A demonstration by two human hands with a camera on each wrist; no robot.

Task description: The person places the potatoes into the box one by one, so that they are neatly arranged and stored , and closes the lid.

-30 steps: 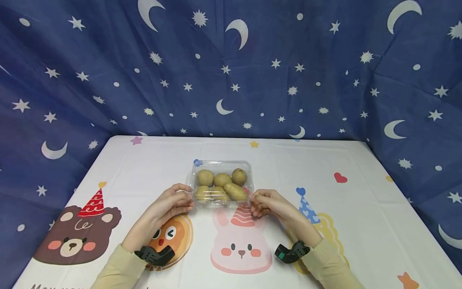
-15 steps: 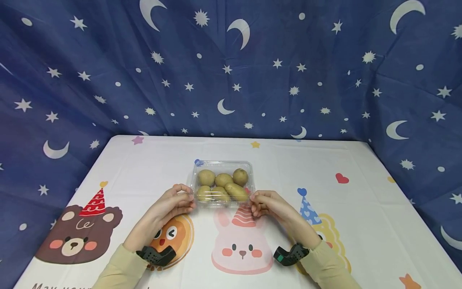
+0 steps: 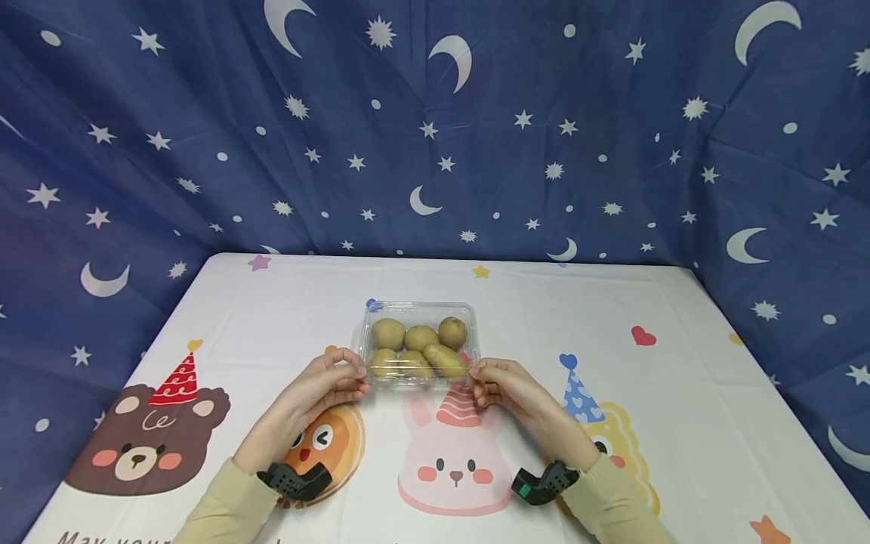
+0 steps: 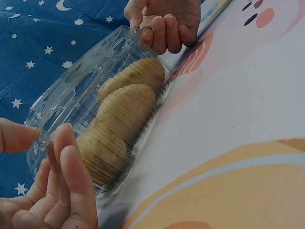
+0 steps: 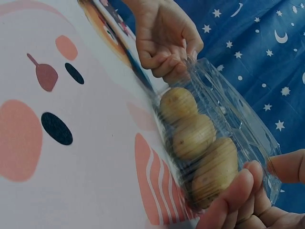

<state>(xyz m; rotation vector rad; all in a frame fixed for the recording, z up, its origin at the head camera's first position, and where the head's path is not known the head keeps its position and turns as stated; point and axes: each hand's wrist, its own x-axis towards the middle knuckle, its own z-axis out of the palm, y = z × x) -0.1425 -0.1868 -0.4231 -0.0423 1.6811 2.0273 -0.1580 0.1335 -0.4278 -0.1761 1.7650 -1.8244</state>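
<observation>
A clear plastic clamshell box (image 3: 421, 306) rests on the table in the head view, its lid down over several yellow-brown potatoes (image 3: 444, 361). At its near left corner my left hand (image 3: 333, 381) pinches the edge between thumb and fingers. My right hand (image 3: 508, 389) does the same at the near right corner. Up close in the left wrist view, ribbed plastic (image 4: 124, 109) covers the potatoes, and the left fingers (image 4: 78, 186) curl at the rim. The right wrist view has the right thumb (image 5: 288, 167) on the lid's edge and fingers beneath.
The white tablecloth (image 3: 564, 310) is printed with a brown bear (image 3: 146, 446), a pink rabbit (image 3: 454, 468) and other cartoon figures. A dark blue curtain (image 3: 489, 189) with stars and moons hangs behind the table. Each wrist wears a black camera mount (image 3: 295, 481).
</observation>
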